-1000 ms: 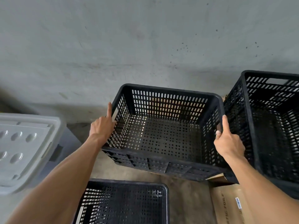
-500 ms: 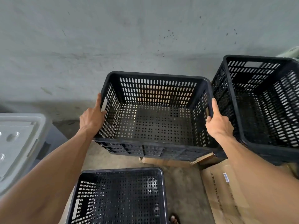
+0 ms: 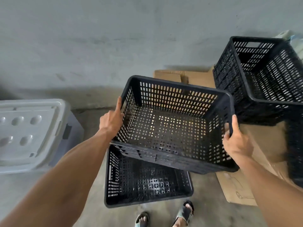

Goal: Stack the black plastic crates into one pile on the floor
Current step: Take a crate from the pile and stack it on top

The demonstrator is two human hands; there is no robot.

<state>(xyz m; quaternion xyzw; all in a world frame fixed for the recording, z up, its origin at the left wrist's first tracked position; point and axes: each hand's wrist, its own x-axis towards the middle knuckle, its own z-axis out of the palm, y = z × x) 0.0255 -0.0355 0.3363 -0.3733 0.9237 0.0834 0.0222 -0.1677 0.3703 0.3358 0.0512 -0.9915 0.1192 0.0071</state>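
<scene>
Both hands, the left hand point(image 3: 111, 122) and right hand point(image 3: 236, 142), fingers mostly hidden, grip the held crate point(image 3: 172, 125), now over the floor crate point(image 3: 144, 182), hiding its far edge, off the cardboard point(image 3: 193, 77).

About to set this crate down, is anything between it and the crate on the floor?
Nothing visible. The held crate hangs tilted over the far part of the floor crate, whose visible inside is empty; the hidden part can't be checked.
</scene>
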